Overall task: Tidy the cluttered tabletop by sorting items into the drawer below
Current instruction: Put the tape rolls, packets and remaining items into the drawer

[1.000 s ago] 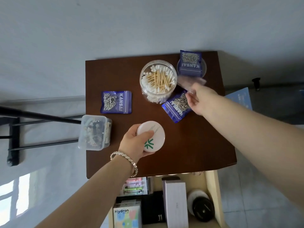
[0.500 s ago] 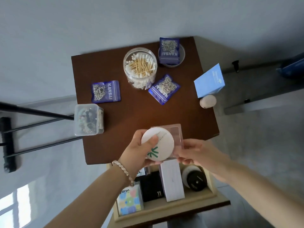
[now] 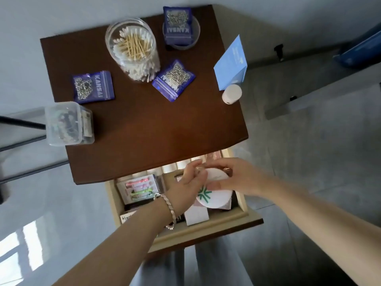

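Below the brown tabletop [image 3: 154, 131], the drawer [image 3: 206, 228] is pulled out. Over its right half, a white round compact with a green logo [image 3: 214, 198] lies on a clear pinkish case [image 3: 225, 207]. My right hand [image 3: 235, 178] reaches in from the right, thumb on the compact's face and fingers curled over the far edge of the stack. My left hand [image 3: 188, 182], with a bracelet on its wrist, lies against the compact's left edge with its fingers fairly straight. On the tabletop are a jar of cotton swabs [image 3: 133, 48] and three purple Kansai bags [image 3: 93, 87] [image 3: 174, 80] [image 3: 178, 23].
A clear plastic box [image 3: 68, 123] overhangs the table's left edge. A light blue box [image 3: 232, 65] and a white bottle [image 3: 232, 93] sit by the right edge. In the drawer are a packet of coloured items [image 3: 138, 187] and a white box [image 3: 196, 214].
Both hands have carried the compact and the clear case from above the table's front edge down into the drawer. The left hand's fingers have straightened off the compact. The camera has moved closer.
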